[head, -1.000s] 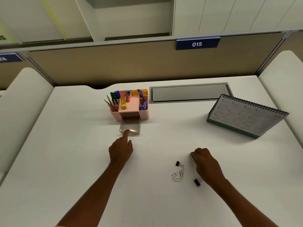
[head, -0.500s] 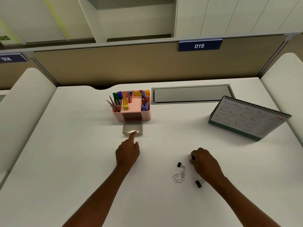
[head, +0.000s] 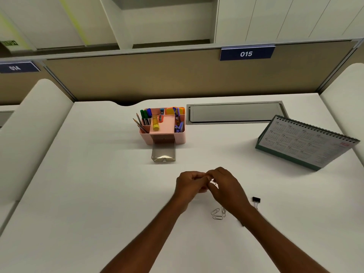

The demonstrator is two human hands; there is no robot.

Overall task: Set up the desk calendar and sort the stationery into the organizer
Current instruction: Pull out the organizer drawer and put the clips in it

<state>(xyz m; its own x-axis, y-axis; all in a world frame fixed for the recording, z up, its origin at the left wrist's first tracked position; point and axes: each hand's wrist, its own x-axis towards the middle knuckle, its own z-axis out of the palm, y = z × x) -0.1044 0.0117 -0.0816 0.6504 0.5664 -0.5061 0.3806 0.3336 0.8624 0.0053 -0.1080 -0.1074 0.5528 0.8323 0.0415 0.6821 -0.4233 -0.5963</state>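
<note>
My left hand and my right hand meet fingertip to fingertip above the desk, in front of the organizer. Between them they pinch a small binder clip, of which only a wire loop shows. The pink organizer stands at the back centre with pens, pencils and other stationery in its compartments. Its clear drawer is pulled out towards me. Three paper clips lie under my right wrist. Another black binder clip lies to the right of it. The desk calendar stands at the right.
A grey cable-tray lid is set into the desk behind the calendar. A dark bit peeks out beside my right forearm. Padded white dividers flank the desk, and a tan partition closes the back.
My left hand left the drawer front and came back to the middle. My right hand lifted off the desk and moved left to meet it, uncovering a binder clip on the right.
</note>
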